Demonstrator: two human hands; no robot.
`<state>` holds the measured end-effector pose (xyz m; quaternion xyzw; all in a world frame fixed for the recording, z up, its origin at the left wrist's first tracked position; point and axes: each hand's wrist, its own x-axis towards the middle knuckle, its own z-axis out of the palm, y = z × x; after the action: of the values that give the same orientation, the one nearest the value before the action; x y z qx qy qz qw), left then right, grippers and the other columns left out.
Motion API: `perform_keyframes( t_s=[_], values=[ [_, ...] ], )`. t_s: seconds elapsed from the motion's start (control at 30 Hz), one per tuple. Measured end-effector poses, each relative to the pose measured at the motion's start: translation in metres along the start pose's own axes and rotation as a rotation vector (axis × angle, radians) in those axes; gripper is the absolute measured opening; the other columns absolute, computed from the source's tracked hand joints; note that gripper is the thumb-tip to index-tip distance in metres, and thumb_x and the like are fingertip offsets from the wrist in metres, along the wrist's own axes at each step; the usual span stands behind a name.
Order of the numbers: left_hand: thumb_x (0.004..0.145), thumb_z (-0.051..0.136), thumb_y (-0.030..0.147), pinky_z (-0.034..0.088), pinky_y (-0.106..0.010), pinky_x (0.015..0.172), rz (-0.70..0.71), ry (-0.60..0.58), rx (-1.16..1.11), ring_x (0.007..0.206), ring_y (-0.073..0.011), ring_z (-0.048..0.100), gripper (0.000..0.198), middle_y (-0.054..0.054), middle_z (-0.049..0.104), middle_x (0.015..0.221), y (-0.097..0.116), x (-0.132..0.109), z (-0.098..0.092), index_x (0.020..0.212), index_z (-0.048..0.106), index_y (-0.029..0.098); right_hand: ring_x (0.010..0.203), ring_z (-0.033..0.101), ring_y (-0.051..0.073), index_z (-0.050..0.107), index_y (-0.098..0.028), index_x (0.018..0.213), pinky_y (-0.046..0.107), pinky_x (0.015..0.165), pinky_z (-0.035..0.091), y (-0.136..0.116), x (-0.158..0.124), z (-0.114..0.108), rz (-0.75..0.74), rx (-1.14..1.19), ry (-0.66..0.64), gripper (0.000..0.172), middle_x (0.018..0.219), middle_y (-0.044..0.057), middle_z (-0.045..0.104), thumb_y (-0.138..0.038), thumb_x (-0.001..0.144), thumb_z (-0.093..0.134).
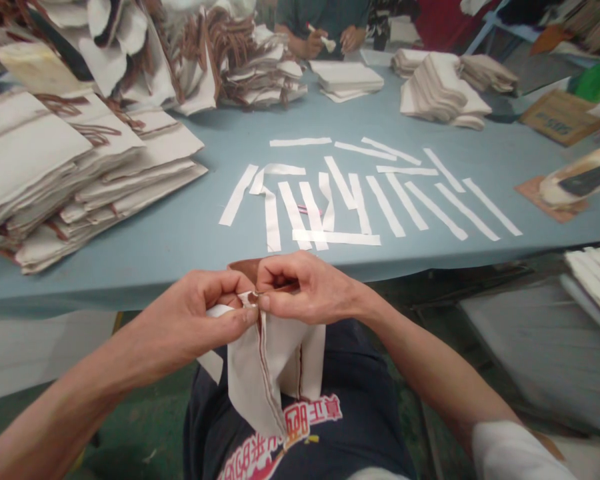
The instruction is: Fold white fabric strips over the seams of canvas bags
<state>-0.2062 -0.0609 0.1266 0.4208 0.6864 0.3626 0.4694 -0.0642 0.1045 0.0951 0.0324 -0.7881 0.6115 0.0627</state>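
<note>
Both my hands meet over my lap at a cream fabric piece [250, 353] with brown-edged seams, which hangs down from them. My left hand [213, 310] pinches its upper edge between thumb and fingers, and a white strip [211, 365] hangs beside that hand. Close against it, my right hand [305, 287] has thumb and forefinger pressed together on the same edge. A brown band [245, 267] loops up behind the fingers. What lies exactly between the fingertips is partly hidden.
Loose white strips [390, 203] lie spread on the blue-covered table [205, 233]. Stacked cream fabric pieces [80, 167] fill its left side; folded cloth stacks [435, 90] stand at the back right. Across the table are a co-worker's hands [315, 43]. A brush-like tool [575, 180] rests at right.
</note>
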Motion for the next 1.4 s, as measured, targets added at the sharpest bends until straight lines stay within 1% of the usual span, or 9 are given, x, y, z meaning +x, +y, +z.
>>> perform_keyframes(
  t_s=[0.3, 0.47, 0.57, 0.7, 0.83, 1.0, 1.13, 1.27, 1.4],
  values=[
    [0.071, 0.071, 0.037, 0.027, -0.022, 0.053, -0.079, -0.032, -0.025, 0.061, -0.0114, 0.033, 0.020, 0.004, 0.045, 0.066, -0.002, -0.005, 0.002, 0.069, 0.061, 0.020, 0.062, 0.038, 0.010, 0.047, -0.023, 0.074, 0.027, 0.060, 0.028, -0.004, -0.001, 0.003, -0.046, -0.135, -0.010, 0.016, 0.067, -0.009, 0.044, -0.023, 0.084, 0.060],
    [0.071, 0.079, 0.038, 0.022, -0.020, 0.053, -0.091, -0.062, -0.153, 0.059, -0.0093, 0.026, 0.028, 0.008, 0.036, 0.062, -0.011, -0.003, 0.000, 0.069, 0.059, 0.020, 0.063, 0.040, 0.011, 0.046, -0.024, 0.077, 0.027, 0.061, 0.031, -0.001, -0.001, 0.003, -0.099, -0.160, -0.005, 0.013, 0.068, -0.008, 0.045, -0.021, 0.083, 0.057],
    [0.072, 0.084, 0.042, 0.026, -0.020, 0.054, -0.096, -0.056, -0.179, 0.059, -0.0095, 0.031, 0.031, 0.007, 0.043, 0.063, -0.011, -0.003, 0.000, 0.073, 0.064, 0.019, 0.066, 0.046, 0.011, 0.051, -0.022, 0.080, 0.026, 0.064, 0.035, -0.004, -0.004, 0.001, -0.094, -0.139, 0.000, 0.012, 0.073, -0.006, 0.053, -0.027, 0.088, 0.059],
    [0.067, 0.088, 0.046, 0.029, -0.020, 0.055, -0.160, -0.036, -0.159, 0.061, -0.0103, 0.036, 0.036, 0.005, 0.048, 0.065, -0.003, -0.007, 0.000, 0.074, 0.069, 0.017, 0.065, 0.047, 0.011, 0.052, -0.022, 0.079, 0.027, 0.062, 0.033, -0.012, -0.007, -0.001, -0.093, -0.248, 0.019, 0.020, 0.073, -0.005, 0.054, -0.035, 0.088, 0.064],
    [0.068, 0.083, 0.045, 0.028, -0.019, 0.053, -0.148, 0.003, -0.096, 0.059, -0.0100, 0.036, 0.032, 0.005, 0.050, 0.063, 0.004, -0.012, 0.003, 0.075, 0.071, 0.016, 0.065, 0.046, 0.012, 0.056, -0.022, 0.081, 0.028, 0.064, 0.031, -0.024, -0.010, -0.001, -0.063, -0.468, 0.025, 0.012, 0.072, -0.004, 0.056, -0.030, 0.084, 0.063],
    [0.071, 0.070, 0.046, 0.032, -0.021, 0.052, -0.090, 0.136, 0.052, 0.058, -0.0121, 0.044, 0.028, 0.002, 0.057, 0.061, 0.008, -0.015, 0.014, 0.068, 0.067, 0.018, 0.066, 0.046, 0.012, 0.060, -0.020, 0.084, 0.030, 0.064, 0.027, -0.036, -0.011, 0.008, 0.027, -0.664, 0.068, 0.003, 0.073, -0.004, 0.058, -0.022, 0.085, 0.061],
    [0.070, 0.070, 0.045, 0.032, -0.019, 0.051, -0.074, 0.171, -0.014, 0.056, -0.0107, 0.045, 0.027, 0.003, 0.057, 0.060, -0.001, -0.010, 0.019, 0.064, 0.066, 0.019, 0.060, 0.041, 0.009, 0.057, -0.019, 0.073, 0.028, 0.060, 0.026, -0.029, -0.008, 0.011, 0.098, -0.508, 0.098, 0.012, 0.065, -0.007, 0.050, -0.018, 0.084, 0.063],
    [0.067, 0.078, 0.041, 0.030, -0.018, 0.043, -0.132, 0.074, -0.351, 0.047, -0.0084, 0.039, 0.025, 0.006, 0.053, 0.055, -0.013, -0.003, 0.019, 0.064, 0.064, 0.020, 0.061, 0.042, 0.009, 0.056, -0.020, 0.071, 0.025, 0.056, 0.029, -0.017, -0.006, 0.006, 0.173, -0.233, 0.033, 0.014, 0.064, -0.008, 0.047, -0.020, 0.084, 0.061],
    [0.063, 0.091, 0.035, 0.036, -0.017, 0.044, -0.191, -0.041, -0.518, 0.048, -0.0093, 0.047, 0.026, 0.004, 0.062, 0.058, -0.020, -0.001, 0.018, 0.069, 0.071, 0.019, 0.061, 0.040, 0.009, 0.055, -0.020, 0.072, 0.024, 0.055, 0.029, -0.012, -0.007, 0.001, 0.155, -0.114, 0.015, 0.015, 0.065, -0.008, 0.047, -0.026, 0.085, 0.062]
  ],
)
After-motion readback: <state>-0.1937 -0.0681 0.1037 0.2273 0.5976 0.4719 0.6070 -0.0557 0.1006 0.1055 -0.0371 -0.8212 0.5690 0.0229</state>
